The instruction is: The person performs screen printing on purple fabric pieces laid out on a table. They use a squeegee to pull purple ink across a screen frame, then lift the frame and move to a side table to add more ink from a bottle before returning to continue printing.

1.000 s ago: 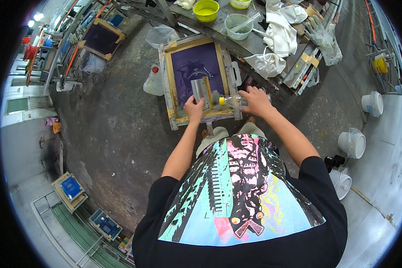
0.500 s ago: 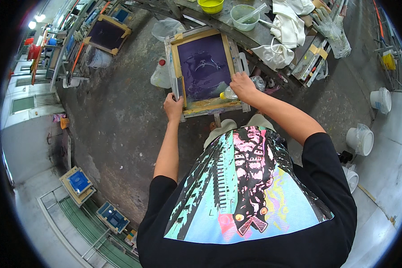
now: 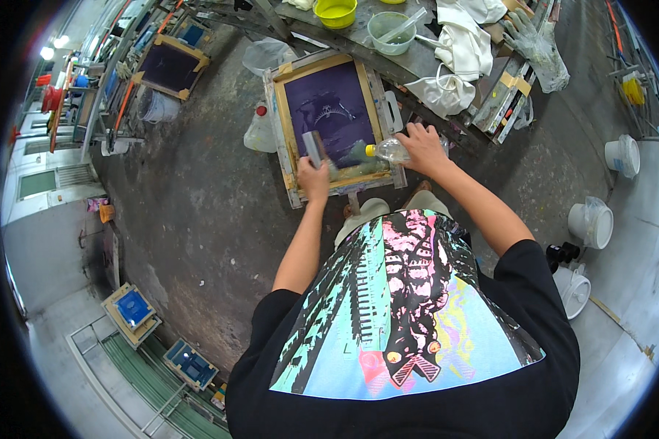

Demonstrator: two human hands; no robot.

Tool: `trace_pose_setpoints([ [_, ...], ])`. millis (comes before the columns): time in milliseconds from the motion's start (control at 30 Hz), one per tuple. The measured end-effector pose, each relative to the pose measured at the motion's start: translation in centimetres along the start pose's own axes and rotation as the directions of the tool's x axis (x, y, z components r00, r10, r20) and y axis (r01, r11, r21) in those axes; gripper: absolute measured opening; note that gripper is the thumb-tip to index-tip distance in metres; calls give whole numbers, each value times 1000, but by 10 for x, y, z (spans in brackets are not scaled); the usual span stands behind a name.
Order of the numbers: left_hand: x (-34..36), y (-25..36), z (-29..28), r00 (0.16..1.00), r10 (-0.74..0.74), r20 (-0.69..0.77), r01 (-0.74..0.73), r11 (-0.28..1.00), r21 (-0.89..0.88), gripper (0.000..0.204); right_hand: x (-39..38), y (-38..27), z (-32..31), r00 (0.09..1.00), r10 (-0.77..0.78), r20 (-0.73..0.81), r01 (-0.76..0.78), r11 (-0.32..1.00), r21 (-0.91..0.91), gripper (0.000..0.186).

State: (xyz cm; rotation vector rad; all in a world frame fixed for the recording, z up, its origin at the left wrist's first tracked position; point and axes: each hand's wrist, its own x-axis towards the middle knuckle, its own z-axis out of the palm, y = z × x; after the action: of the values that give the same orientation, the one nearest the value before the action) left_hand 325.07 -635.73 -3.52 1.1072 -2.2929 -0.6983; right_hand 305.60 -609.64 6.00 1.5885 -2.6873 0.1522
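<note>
My left hand (image 3: 313, 180) is closed around a flat grey bar-shaped tool (image 3: 315, 148), smeared by motion, over the lower left of a screen-printing frame (image 3: 280, 110). Its wooden border is taped in tan, and its dark purple mesh (image 3: 329, 110) bears a pale curved design near the middle. Some wet, greenish-grey smears (image 3: 353, 155) show at the mesh's lower right. In my right hand (image 3: 423, 149) is a clear plastic bottle (image 3: 394, 151), lying almost level over the frame's right edge. Its yellow cap (image 3: 370, 150) points left toward the mesh.
A white jug (image 3: 261, 134) with a red cap stands left of the frame. Beyond it, a cluttered bench (image 3: 359, 45) holds a yellow bowl (image 3: 335, 12), a clear tub (image 3: 391, 34) and white cloth (image 3: 464, 51). White buckets (image 3: 592, 225) line the right wall.
My left hand has moved right with the grey tool, from the frame's left edge to over its lower left. My right hand and the bottle have shifted slightly right.
</note>
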Motion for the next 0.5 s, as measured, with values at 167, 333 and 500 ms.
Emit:
trace_pose_setpoints([
  [167,2,52,31,970,-215,115,243,905,-350,37,-20,9,-14,988,144,-51,-135,979,150,71],
  [333,-15,31,28,962,-220,164,267,887,-376,37,-39,3,-26,947,283,-150,-202,890,408,70],
  [500,4,-23,-22,969,-242,53,248,942,-228,39,-69,0,-26,901,406,-153,-236,754,614,71],
])
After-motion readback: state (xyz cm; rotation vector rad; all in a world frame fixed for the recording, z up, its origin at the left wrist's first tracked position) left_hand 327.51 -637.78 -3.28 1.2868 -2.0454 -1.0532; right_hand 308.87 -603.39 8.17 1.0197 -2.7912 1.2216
